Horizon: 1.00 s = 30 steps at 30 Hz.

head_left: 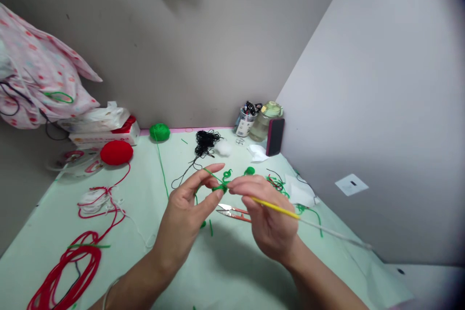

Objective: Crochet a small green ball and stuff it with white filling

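Between the fingertips of my left hand [189,208] is a small green crochet piece [220,187], with green yarn [212,175] running up over the raised index finger. My right hand [269,210] is closed around a crochet hook with a yellow handle [276,208] and a pale shaft sticking out behind. The hook's working tip is hidden by the fingers at the crochet piece. Thread snips with orange handles [238,212] lie on the table under my hands, partly covered by the right one. A small green curl [227,174] shows just beyond the fingertips.
A green yarn ball [160,132], a black yarn bundle [207,143] and white stuffing [223,147] lie at the back. Red yarn [116,153] and white yarn [95,202] spread leftward. A pen cup [245,122], bottle [266,118] and phone [275,136] stand at the back right.
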{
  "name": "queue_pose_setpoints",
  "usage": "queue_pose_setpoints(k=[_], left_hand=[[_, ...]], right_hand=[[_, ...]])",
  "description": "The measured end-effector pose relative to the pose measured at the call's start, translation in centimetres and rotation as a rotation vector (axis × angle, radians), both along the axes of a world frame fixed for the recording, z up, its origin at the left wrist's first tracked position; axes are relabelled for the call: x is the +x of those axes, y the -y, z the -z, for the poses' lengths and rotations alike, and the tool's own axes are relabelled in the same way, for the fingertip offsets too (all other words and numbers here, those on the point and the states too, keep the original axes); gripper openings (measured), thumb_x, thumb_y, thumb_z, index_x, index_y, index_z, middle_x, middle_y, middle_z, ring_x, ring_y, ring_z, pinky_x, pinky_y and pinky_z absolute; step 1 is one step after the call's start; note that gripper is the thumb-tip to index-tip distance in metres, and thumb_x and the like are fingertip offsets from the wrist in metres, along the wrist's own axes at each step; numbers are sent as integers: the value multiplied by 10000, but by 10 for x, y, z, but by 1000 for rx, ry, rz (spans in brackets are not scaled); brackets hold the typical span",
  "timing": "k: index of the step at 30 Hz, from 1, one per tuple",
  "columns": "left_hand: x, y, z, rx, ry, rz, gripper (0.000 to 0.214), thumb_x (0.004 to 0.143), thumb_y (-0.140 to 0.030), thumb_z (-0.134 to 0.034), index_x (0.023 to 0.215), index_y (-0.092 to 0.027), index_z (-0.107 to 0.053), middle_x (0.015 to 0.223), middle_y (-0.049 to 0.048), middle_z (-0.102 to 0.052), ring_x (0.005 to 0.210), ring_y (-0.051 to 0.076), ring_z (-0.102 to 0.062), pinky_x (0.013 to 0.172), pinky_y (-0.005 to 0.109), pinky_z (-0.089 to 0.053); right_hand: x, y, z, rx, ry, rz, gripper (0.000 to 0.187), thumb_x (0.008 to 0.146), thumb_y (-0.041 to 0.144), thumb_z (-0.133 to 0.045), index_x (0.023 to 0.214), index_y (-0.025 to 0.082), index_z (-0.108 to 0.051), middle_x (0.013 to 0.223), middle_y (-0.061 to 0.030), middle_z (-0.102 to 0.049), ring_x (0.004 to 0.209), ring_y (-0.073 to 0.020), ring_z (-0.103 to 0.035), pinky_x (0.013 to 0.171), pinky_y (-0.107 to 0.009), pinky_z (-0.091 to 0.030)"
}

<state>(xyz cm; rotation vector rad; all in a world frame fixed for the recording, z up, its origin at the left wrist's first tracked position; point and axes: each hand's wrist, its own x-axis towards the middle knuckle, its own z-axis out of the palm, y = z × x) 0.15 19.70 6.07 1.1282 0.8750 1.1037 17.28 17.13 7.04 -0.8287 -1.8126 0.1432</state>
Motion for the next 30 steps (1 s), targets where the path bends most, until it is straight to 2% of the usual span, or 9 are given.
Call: queue_pose_setpoints(k=[3, 6, 9, 15, 20, 25, 28, 30], left_hand=[[-1, -1, -3, -36, 24, 45, 283, 904, -326, -747, 1182, -366, -783, 941, -6, -602, 986, 199, -543, 922, 318, -397], [-1, -2, -4, -76, 63, 79, 305, 899, -343, -746, 1202, -366, -777, 922, -6, -586, 951, 192, -540, 893, 317, -406], [-1, -2, -3, -74, 66, 83, 299, 905, -325, -731, 1198, -367, -775, 931, -10, -580, 959, 187, -542, 911, 321, -400], [-2, -2, 2, 28, -34, 21, 312, 921, -272, -705, 1192, -413, -769, 945, -24, -584, 991, 182, -526, 930, 317, -364], [-2, -4, 2, 45, -59, 33, 315, 923, -274, -702, 1184, -436, -770, 959, -29, -603, 1020, 186, -534, 951, 319, -359], [1, 0, -3, 69, -95, -60, 289, 866, -252, -759, 1112, -393, -815, 916, -18, -611, 987, 196, -553, 989, 333, -376], [5, 2, -4, -24, 20, -53, 328, 827, -304, -824, 1145, -381, -806, 912, -18, -615, 963, 188, -560, 967, 320, -411], [6, 1, -2, -188, 182, 67, 409, 828, -365, -833, 1231, -381, -770, 900, -20, -621, 938, 176, -568, 926, 305, -438]], right_hand=[[0, 0, 0, -44, -148, -14, 256, 1049, 142, -491, 1154, 251, -698, 964, -67, -751, 929, -217, -720, 808, -391, -605], [1, -1, -3, -172, -282, -70, 260, 1066, 161, -478, 1107, 261, -714, 974, -46, -742, 872, -183, -702, 781, -354, -600], [3, -1, -4, -256, -298, -97, 260, 1069, 155, -475, 1073, 255, -715, 969, -31, -733, 823, -155, -692, 761, -324, -592], [4, 1, 0, -84, -85, -77, 246, 1031, 95, -505, 1162, 199, -686, 1001, -78, -737, 960, -202, -704, 841, -364, -583], [1, 0, -4, -46, -138, -57, 237, 1042, 107, -481, 1127, 208, -678, 932, -66, -735, 892, -193, -711, 782, -351, -603], [1, -2, -4, 82, 118, 36, 230, 1016, 82, -505, 1150, 194, -654, 967, -98, -746, 894, -201, -721, 753, -337, -618], [1, -3, 1, 238, 329, 151, 245, 988, 80, -552, 1156, 195, -688, 975, -107, -761, 860, -211, -732, 714, -326, -625], [3, -4, 4, 301, 380, 180, 299, 966, 64, -585, 1191, 217, -710, 981, -95, -767, 895, -223, -743, 749, -335, -632]])
